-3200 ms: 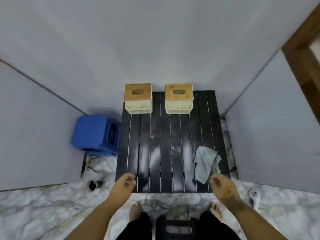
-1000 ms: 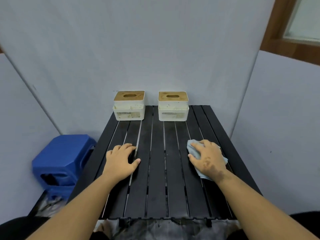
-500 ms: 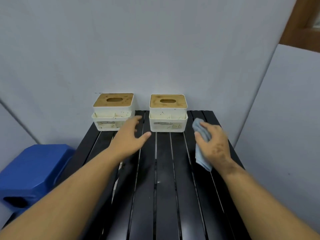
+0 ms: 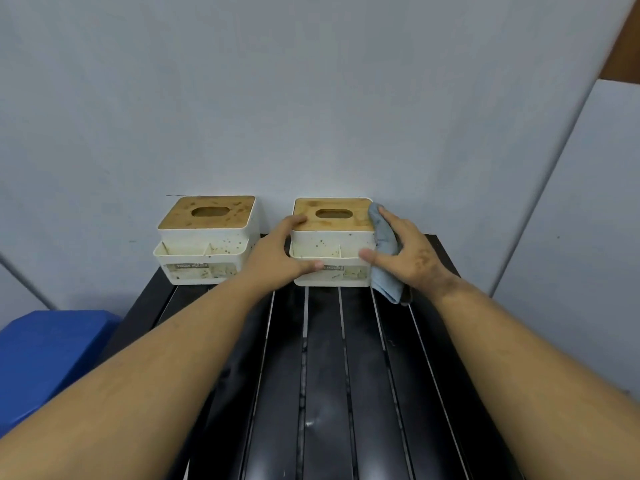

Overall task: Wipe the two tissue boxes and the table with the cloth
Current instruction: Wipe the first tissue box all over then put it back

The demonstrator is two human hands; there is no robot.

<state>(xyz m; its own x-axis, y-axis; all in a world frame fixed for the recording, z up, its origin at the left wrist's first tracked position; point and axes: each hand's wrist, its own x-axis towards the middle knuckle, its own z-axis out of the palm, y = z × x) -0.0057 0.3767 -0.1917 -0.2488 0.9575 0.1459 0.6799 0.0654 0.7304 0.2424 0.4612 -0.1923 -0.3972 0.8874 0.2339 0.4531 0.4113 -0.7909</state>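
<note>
The left hand (image 4: 277,258) is gripping the right box (image 4: 332,251) at its left side: fingers curling over the lid's left edge, thumb lying along the front lip. The right hand (image 4: 405,254) is pressing the cloth (image 4: 384,244) against the box's right side, fingers spread flat over the fabric, thumb reaching across to the front wall. The cloth is sitting between the palm and the box, its top folding over the lid's right edge past the fingertips, its tail hanging below the heel of the hand onto the table (image 4: 329,375). The left box (image 4: 207,240) is standing just beyond the left hand's knuckles, untouched, against the wall.

Both boxes are looking like hard, cream plastic with rounded corners, an open divided tray along the front, and a flat wooden lid with an oval slot. They are probably light and stiff, likely to slide on the smooth slats, so bracing one side while wiping the other is looking sensible. The lid may lift off, so holding the body is safer than holding the lid alone. Brown specks are dotting the walls and lids.

The cloth is soft, thin, blue-grey, draping limply; it should bunch easily and be best held under a flat palm. The table is black, glossy, slatted with narrow gaps, showing pale smears nearer the forearms.
</note>
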